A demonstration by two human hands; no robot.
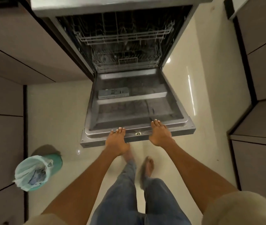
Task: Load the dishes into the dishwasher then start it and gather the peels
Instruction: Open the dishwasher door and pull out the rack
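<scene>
The dishwasher [125, 39] stands open ahead of me, and its steel door [133, 111] is folded down flat over the floor. My left hand [116, 142] rests on the door's front edge with straight fingers lying over the rim. My right hand [159, 133] lies flat on the same edge further right, fingers pointing into the door. Inside, an upper wire rack [122, 36] and a lower wire rack [125, 62] are pushed in, and I make out no dishes in them. A grey detergent compartment [113, 93] sits on the door's inner face.
A teal bin [36, 172] lined with a pale plastic bag stands on the cream tiled floor at the left. Grey cabinet fronts run along both sides. My legs in blue jeans and bare feet are just behind the door edge.
</scene>
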